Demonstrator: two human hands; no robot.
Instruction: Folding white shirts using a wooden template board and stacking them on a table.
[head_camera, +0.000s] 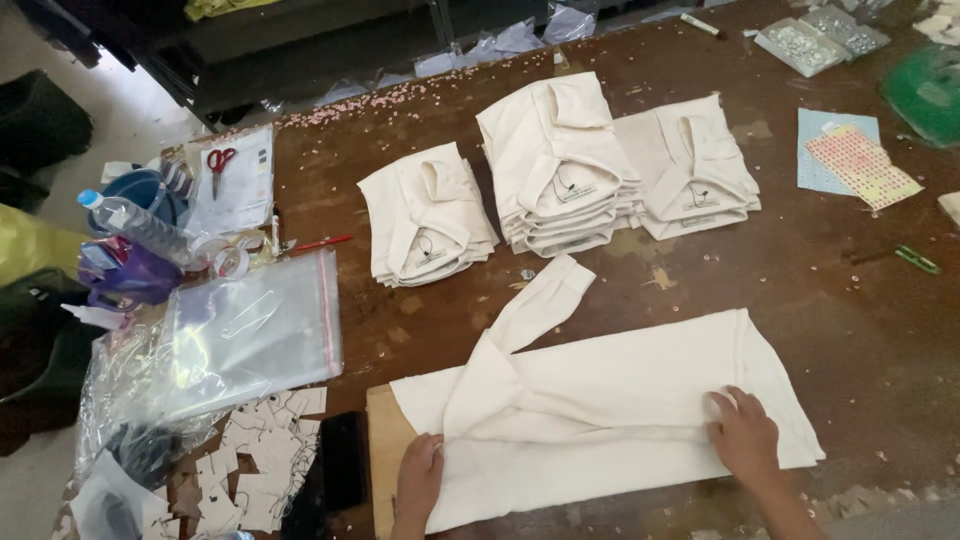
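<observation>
On the near edge of the brown worktable (850, 330) I've got a cream long-sleeved shirt (620, 390) laid out flat and sideways, partly folded, with one sleeve (535, 305) kicked up toward the stacks behind it. My left hand (420, 480) is down on the collar end, fingers curled and pressed into the cloth near the fold, looks like the fabric edge is tucked under them, though I can't really tell if it's a proper pinch. My right hand (745, 435) is flat on the hem end, fingers held close together and pressing the fabric down. There's a piece of cardboard (383, 450) poking out from under the shirt on the left side.

Further back sit three piles of the same shirts already folded: a small pile (425, 215), a taller one (555, 165) in the middle, and another (700, 165) just beside it on the right.

Off to the left, a stack of clear plastic bags with a red strip (255, 325), a scatter of paper tags (255, 465), a dark phone (340, 460), red-handled scissors (220, 165) and a water bottle (135, 225). Far right there's a sticker sheet (860, 160) and something green (925, 90) at the edge.
</observation>
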